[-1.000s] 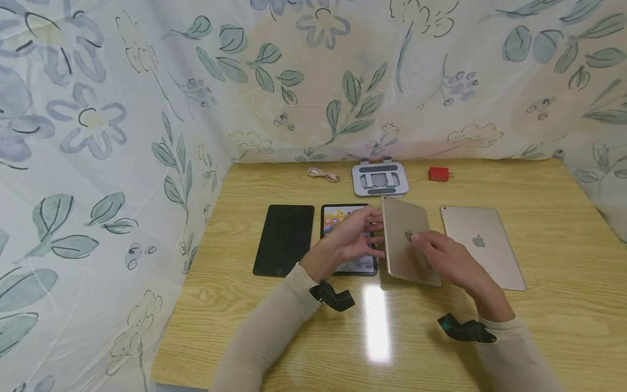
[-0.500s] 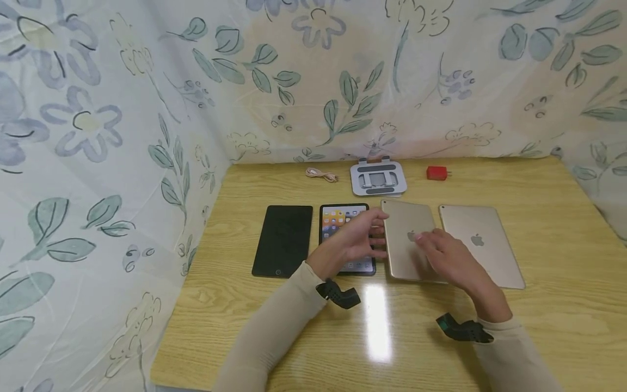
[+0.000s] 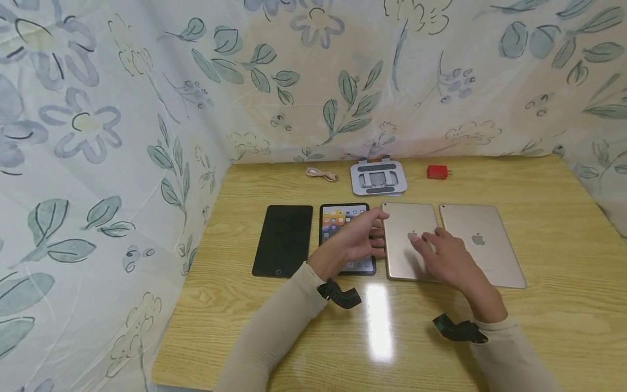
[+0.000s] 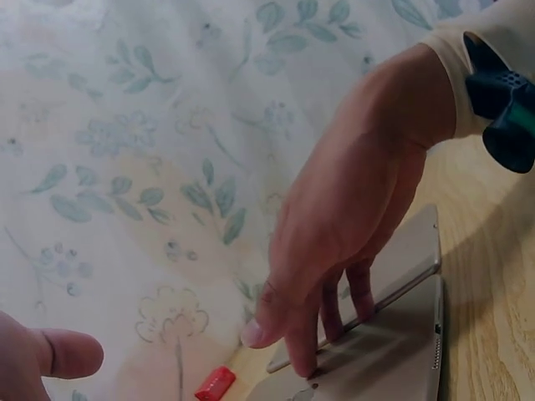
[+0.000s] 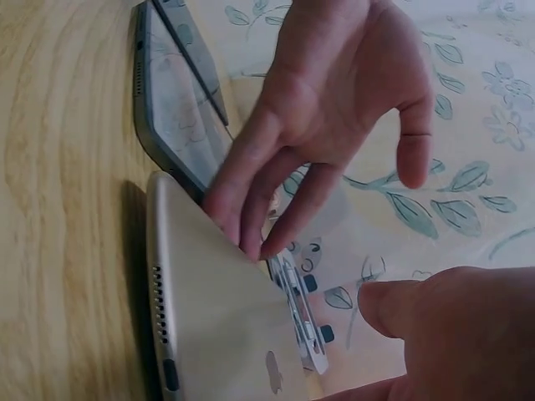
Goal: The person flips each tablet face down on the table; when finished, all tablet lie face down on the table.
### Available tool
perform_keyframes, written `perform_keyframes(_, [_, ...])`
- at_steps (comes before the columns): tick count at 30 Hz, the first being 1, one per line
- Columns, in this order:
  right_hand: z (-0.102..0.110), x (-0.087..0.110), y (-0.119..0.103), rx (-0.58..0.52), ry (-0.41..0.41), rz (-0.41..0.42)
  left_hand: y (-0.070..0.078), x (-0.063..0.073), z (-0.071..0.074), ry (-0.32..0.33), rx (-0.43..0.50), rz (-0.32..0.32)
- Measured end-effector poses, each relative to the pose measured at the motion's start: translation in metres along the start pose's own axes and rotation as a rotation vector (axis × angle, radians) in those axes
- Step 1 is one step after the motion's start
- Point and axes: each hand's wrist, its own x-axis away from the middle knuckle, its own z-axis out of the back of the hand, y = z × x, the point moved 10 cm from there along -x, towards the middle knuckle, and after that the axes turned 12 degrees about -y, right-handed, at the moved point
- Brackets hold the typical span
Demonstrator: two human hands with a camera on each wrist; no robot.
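Four tablets lie in a row on the wooden table [image 3: 548, 239]. From the left they are a black one [image 3: 284, 239], a dark one with a lit screen [image 3: 339, 218], a gold one lying face down [image 3: 404, 218] and a second gold one [image 3: 482, 239]. My left hand [image 3: 373, 235] hovers over the lit tablet, its straight fingers [image 5: 242, 225] touching the left edge of the first gold tablet [image 5: 217, 326]. My right hand [image 3: 428, 245] rests its fingertips [image 4: 305, 363] on that tablet's back beside the logo.
A folded grey tablet stand [image 3: 378, 177], a coiled pink cable [image 3: 321, 174] and a red charger [image 3: 437, 172] lie along the back of the table. Flower-printed cloth [image 3: 122, 136] walls in the left, rear and right sides.
The first gold tablet stood tilted up a second ago and now lies flat, face down. My right hand went down with it, and my left hand stayed at its left edge.
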Motion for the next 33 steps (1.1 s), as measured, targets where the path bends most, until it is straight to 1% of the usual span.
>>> perform_keyframes(4, [-0.002, -0.001, -0.001, 0.03, 0.008, -0.01, 0.002, 0.004, 0.0, 0.002, -0.019, -0.024])
perform_keyframes(8, [-0.004, -0.002, -0.003, 0.058, -0.006, -0.016, 0.004, 0.013, 0.001, -0.029, -0.071, -0.036])
perform_keyframes(12, [-0.004, -0.001, -0.008, 0.069, -0.019, -0.017, 0.006, 0.026, 0.006, -0.096, -0.093, -0.06])
perform_keyframes(15, [0.0, 0.0, -0.009, 0.028, -0.023, -0.028, 0.01, 0.038, 0.013, -0.149, -0.108, -0.077])
perform_keyframes(17, [0.004, 0.0, -0.01, -0.048, -0.037, -0.025, 0.014, 0.046, 0.021, -0.169, -0.11, -0.085])
perform_keyframes(19, [0.007, 0.001, -0.012, -0.185, -0.072, 0.006, 0.018, 0.055, 0.029, -0.193, -0.113, -0.091])
perform_keyframes(22, [0.007, 0.003, -0.021, -0.443, -0.145, 0.103, 0.024, 0.069, 0.044, -0.194, -0.099, -0.108])
perform_keyframes(24, [0.007, 0.003, -0.029, -0.573, -0.203, 0.172, 0.028, 0.079, 0.054, -0.181, -0.104, -0.115])
perform_keyframes(25, [0.006, 0.002, -0.032, -0.622, -0.23, 0.197, 0.029, 0.084, 0.06, -0.168, -0.102, -0.119])
perform_keyframes(26, [0.005, 0.002, -0.035, -0.658, -0.254, 0.222, 0.031, 0.089, 0.066, -0.154, -0.109, -0.122])
perform_keyframes(29, [0.002, -0.002, -0.04, -0.738, -0.316, 0.252, 0.034, 0.102, 0.082, -0.119, -0.123, -0.125])
perform_keyframes(33, [-0.003, -0.006, -0.044, -0.838, -0.381, 0.275, 0.034, 0.117, 0.102, -0.075, -0.1, -0.118])
